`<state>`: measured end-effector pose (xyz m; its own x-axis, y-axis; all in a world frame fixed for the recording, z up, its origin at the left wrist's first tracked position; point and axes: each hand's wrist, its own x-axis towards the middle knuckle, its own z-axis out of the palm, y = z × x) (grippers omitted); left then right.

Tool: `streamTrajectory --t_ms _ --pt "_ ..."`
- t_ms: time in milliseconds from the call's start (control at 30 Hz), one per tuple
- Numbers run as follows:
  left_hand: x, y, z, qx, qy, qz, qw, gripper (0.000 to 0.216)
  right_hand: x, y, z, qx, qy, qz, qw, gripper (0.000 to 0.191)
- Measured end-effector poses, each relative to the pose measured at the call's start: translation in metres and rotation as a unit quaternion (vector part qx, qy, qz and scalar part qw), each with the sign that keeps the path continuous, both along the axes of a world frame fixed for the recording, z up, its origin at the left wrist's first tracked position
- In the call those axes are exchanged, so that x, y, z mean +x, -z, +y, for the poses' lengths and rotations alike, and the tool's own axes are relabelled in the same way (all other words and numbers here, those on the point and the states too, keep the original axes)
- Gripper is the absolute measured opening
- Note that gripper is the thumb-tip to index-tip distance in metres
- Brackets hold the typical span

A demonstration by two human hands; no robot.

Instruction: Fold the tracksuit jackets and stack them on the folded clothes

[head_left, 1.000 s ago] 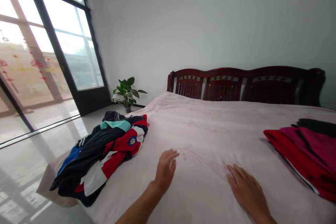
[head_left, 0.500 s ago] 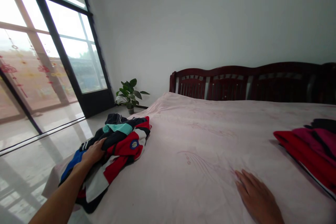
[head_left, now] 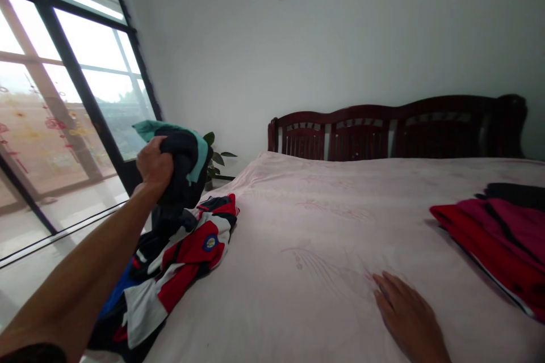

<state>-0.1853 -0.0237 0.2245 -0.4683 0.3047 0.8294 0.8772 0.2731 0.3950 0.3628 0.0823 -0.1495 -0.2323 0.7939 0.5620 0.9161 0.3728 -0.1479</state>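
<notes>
My left hand (head_left: 155,164) is closed on a dark garment with teal parts (head_left: 183,153), raised above a heap of clothes. Its kind cannot be made out, and its lower end hangs down to the heap. Below it, a red, white and navy garment with a round badge (head_left: 191,255) lies crumpled at the bed's left edge, with some blue cloth (head_left: 117,295) beside it. My right hand (head_left: 406,315) rests flat on the pink bedsheet (head_left: 306,306), fingers stretched out, holding nothing.
On the right side of the bed lies a stack of red, magenta and black clothes (head_left: 498,238). A dark wooden headboard (head_left: 357,130) stands against the wall. Left of the bed are a potted plant (head_left: 217,161), a tiled floor and a glass door (head_left: 114,91).
My left hand has lifted the dark and teal garment up off the heap, uncovering more of the red and white one. The right hand stays flat on the sheet. The view has shifted slightly.
</notes>
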Motion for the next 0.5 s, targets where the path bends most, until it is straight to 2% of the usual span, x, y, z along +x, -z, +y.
streamTrajectory --t_ms 67,133,167,200,267,300,333,367,400,433,500 --pt "0.052 0.006 0.020 0.028 0.087 0.044 0.995 0.047 -0.001 -0.001 -0.002 -0.013 0.001 0.026 1.000 0.053" --pt "0.107 0.032 0.036 -0.014 0.191 0.103 0.976 0.043 -0.002 -0.004 -0.003 -0.034 -0.001 0.065 0.997 0.052" --pt "0.133 0.052 0.040 -0.073 0.264 0.144 0.951 0.041 -0.002 -0.006 -0.004 -0.051 -0.005 0.095 0.994 0.052" --pt "0.156 0.075 0.043 -0.169 0.354 0.189 0.900 0.043 0.000 -0.009 -0.005 -0.072 -0.008 0.135 0.988 0.051" --pt "0.193 0.124 0.042 -0.340 0.499 0.241 0.760 0.048 0.003 -0.015 -0.007 -0.119 0.001 0.247 0.962 0.050" --pt "0.205 0.147 0.040 -0.394 0.536 0.246 0.705 0.049 0.006 -0.017 -0.008 -0.137 0.016 0.313 0.940 0.051" --pt "0.213 0.167 0.037 -0.425 0.551 0.233 0.679 0.048 0.008 -0.020 -0.010 -0.147 0.035 0.378 0.913 0.051" --pt "0.215 0.185 0.035 -0.439 0.556 0.208 0.674 0.046 0.010 -0.022 -0.012 -0.146 0.055 0.434 0.887 0.052" --pt "0.214 0.199 0.034 -0.439 0.549 0.174 0.690 0.041 0.011 -0.024 -0.015 -0.137 0.070 0.473 0.867 0.053" --pt "0.209 0.209 0.035 -0.428 0.531 0.134 0.719 0.034 0.011 -0.027 -0.017 -0.124 0.077 0.495 0.857 0.053" --pt "0.193 0.221 0.040 -0.401 0.477 0.059 0.780 0.027 0.008 -0.033 -0.019 -0.099 0.065 0.487 0.865 0.051"
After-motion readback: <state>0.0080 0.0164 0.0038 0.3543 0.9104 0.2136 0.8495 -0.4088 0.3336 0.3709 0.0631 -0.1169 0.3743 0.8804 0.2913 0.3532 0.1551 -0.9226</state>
